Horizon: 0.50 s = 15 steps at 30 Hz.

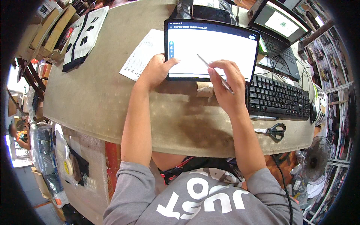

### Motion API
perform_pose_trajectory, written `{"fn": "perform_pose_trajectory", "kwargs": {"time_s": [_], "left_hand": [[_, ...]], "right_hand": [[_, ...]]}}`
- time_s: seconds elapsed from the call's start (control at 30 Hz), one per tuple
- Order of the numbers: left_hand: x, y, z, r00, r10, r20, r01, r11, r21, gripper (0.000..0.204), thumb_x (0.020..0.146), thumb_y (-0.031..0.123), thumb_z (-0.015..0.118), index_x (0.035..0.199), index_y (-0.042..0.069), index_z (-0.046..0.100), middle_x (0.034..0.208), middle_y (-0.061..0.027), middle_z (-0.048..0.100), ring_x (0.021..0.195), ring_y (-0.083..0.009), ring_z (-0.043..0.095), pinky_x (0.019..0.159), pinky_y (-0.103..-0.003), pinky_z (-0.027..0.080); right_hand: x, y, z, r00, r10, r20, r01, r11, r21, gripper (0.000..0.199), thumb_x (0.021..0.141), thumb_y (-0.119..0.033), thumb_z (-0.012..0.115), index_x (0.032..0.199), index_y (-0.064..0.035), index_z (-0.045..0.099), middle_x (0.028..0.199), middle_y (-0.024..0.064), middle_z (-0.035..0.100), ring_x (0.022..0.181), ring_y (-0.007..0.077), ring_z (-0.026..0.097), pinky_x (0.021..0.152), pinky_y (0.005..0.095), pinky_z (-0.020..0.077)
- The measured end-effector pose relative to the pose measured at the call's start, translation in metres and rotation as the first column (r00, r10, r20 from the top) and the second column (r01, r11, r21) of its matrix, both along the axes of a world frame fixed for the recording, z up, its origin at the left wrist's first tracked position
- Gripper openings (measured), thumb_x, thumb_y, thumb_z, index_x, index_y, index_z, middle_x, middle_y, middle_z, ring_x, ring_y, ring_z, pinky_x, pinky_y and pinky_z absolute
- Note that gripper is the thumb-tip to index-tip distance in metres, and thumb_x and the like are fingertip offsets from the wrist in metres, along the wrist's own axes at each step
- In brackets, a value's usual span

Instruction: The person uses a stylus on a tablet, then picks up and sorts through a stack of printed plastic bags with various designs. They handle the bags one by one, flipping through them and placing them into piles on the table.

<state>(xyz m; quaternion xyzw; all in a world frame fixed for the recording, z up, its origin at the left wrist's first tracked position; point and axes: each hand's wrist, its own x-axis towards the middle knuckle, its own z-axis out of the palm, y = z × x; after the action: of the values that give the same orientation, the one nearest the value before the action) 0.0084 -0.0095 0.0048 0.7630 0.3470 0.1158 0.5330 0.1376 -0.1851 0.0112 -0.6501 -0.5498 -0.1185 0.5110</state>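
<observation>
A black-framed tablet [221, 41] with a mostly white page on its screen is propped over the desk in front of me. My left hand [155, 71] grips its lower left corner, the thumb over the front edge and the other fingers hidden behind. Between the thumb and fingers of my right hand [228, 78] is a thin silvery stylus [202, 59], its tip pointing up and left over the screen. Whether the tip touches the glass I cannot tell. Just below the tablet's lower edge shows a brown cardboard roll [204, 89]. A sheet of handwritten paper [140, 52] lies partly behind the tablet.
Right of the tablet are a black keyboard [277, 98], an open laptop [279, 37] with loose cables, a pen [264, 117] and black-handled scissors [275, 132]. A white and black cloth item [84, 37] lies at the desk's far left. A fan [317, 159] stands beyond the right edge.
</observation>
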Motion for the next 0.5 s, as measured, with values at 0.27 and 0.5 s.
{"fn": "perform_pose_trajectory", "kwargs": {"time_s": [0.27,0.5], "left_hand": [[0.004,-0.001,-0.010,0.993,0.057,0.106,-0.063,0.997,0.048,0.049,0.081,0.044,0.060,0.082,-0.005,0.063,0.071,-0.0121,0.060,0.065,-0.0178,0.054,0.064,-0.031,0.044],[-0.001,-0.003,0.000,1.000,-0.012,-0.010,0.012,0.999,0.046,0.047,0.079,0.040,0.062,0.095,-0.004,0.062,0.082,-0.0120,0.062,0.075,-0.0184,0.055,0.071,-0.028,0.044]], "right_hand": [[0.002,-0.009,-0.003,0.998,-0.030,-0.050,0.027,0.998,-0.061,0.004,0.080,-0.006,0.063,0.079,-0.0030,0.061,0.074,0.0095,0.063,0.074,0.0251,0.060,0.066,0.0346,0.0459],[0.003,-0.008,-0.001,0.992,-0.110,-0.065,0.110,0.994,-0.014,0.003,0.082,-0.005,0.061,0.080,-0.0022,0.060,0.075,0.0099,0.063,0.074,0.0247,0.059,0.066,0.0342,0.0453]]}}
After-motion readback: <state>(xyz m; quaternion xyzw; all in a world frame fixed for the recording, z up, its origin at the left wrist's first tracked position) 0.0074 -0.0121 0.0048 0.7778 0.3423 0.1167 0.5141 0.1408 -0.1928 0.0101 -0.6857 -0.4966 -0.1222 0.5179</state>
